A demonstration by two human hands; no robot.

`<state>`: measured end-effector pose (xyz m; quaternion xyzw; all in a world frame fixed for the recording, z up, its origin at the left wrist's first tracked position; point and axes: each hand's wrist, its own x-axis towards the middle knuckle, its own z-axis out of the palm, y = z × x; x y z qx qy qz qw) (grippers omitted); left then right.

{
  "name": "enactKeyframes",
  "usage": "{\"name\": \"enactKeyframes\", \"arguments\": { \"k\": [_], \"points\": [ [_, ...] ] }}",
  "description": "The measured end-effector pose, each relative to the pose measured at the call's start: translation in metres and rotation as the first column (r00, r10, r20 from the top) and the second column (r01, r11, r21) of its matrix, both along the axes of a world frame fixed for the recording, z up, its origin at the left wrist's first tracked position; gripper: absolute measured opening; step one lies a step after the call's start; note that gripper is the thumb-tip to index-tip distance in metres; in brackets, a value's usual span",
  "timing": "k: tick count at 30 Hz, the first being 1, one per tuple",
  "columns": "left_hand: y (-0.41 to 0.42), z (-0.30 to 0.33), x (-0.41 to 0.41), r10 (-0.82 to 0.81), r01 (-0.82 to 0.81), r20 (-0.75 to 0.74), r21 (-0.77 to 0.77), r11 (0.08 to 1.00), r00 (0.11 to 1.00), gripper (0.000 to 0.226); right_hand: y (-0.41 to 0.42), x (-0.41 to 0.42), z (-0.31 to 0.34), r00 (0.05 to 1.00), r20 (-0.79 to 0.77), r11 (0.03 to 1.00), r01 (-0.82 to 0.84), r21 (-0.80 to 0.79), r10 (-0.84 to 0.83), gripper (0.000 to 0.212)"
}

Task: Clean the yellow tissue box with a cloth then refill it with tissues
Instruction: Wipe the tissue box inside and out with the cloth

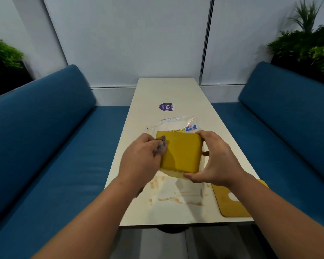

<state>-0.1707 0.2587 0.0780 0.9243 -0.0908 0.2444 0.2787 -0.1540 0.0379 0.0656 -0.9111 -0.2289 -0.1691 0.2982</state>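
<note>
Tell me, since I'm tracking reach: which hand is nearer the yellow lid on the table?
Right. The right hand grips the box just beyond the lid; the left hand is across the box.

Cloth mostly hidden in the blurred left hand — colour perhaps grey.

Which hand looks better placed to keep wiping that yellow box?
Left, probably. The left hand already grips the cloth against the yellow tissue box, while the right hand grips the box's other side, steadying it.
</note>
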Motion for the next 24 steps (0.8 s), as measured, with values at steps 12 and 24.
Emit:
{"name": "enactKeyframes", "arguments": {
  "k": [12, 24],
  "points": [
    [-0.018, 0.014, -0.001, -0.066, 0.065, 0.005, 0.059, 0.996, 0.998, 0.023, 0.006, -0.002, 0.001, 0.999, 0.028, 0.998, -0.045, -0.05, 0.046, 0.112],
    [0.03, 0.054, 0.026, -0.221, 0.146, -0.471, -0.19, 0.971, 0.854, 0.03, -0.009, 0.002, 0.0, 0.986, -0.005, 0.983, -0.166, 0.076, 0.167, 0.104]
  ]
}}
